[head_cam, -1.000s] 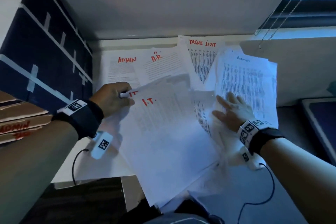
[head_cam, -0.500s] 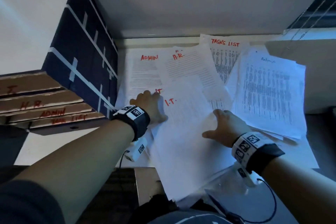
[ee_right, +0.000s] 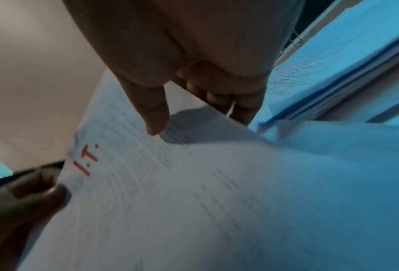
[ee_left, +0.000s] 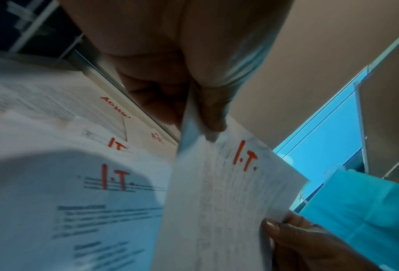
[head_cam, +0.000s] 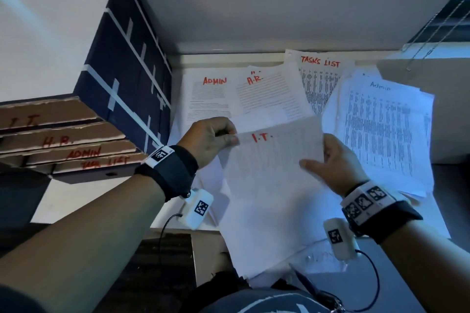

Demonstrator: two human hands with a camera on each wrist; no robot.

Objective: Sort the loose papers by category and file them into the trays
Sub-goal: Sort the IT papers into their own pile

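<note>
A white sheet marked "I.T." [head_cam: 272, 175] in red is raised off the desk between both hands. My left hand [head_cam: 213, 138] pinches its top left corner, thumb on top [ee_left: 208, 110]. My right hand [head_cam: 330, 160] grips its right edge, thumb on the face [ee_right: 154, 117], fingers behind. Below it lie more I.T. sheets [ee_left: 105, 183]. Further back lie papers marked "ADMIN" [head_cam: 206, 99], "H.R." [head_cam: 267, 94] and "TASKS LIST" [head_cam: 320, 76], and a blue-lit Admin stack [head_cam: 381, 129] at the right. Stacked cardboard trays [head_cam: 63, 140] labelled I.T., H.R., ADMIN, TASK LIST stand at the left.
A dark blue box with white tape strips [head_cam: 122, 76] rises over the trays at the left. A grey wall [head_cam: 254, 2] closes the back of the desk. Window blinds with a bead chain [head_cam: 437, 30] are at the far right. Papers overhang the desk's front edge [head_cam: 203, 231].
Both hands went from lying on the papers to holding the top I.T. sheet, which is now lifted off the pile. The head view has tilted toward the trays.
</note>
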